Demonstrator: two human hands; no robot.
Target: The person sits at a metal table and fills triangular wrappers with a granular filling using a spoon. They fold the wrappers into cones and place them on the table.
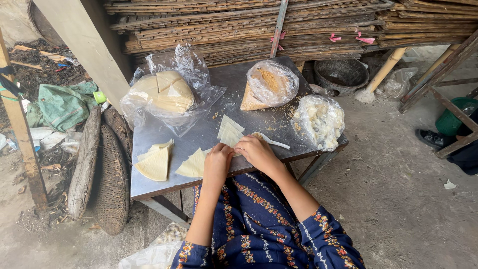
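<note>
Both hands, left hand (217, 158) and right hand (256, 152), pinch a pale wrapper (232, 151) between them; the fold is best pressed evenly, spoon (273, 141) just beyond the right.

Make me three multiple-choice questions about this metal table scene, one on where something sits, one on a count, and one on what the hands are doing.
1. Where does the white spoon lie?
A. on the ground
B. on the table just right of the hands
C. inside the far-left bag

2. How many clear plastic bags stand on the metal table?
A. one
B. three
C. five

3. What are the left hand and right hand doing?
A. resting in the lap
B. both working a pale wrapper at the near edge
C. lifting a bag

Answers: 1 B, the spoon lies beside the right hand. 2 B, the bag of wrappers, the bag of brown crumbs and the bag of white filling. 3 B, both sets of fingers meet on the wrapper.
</note>
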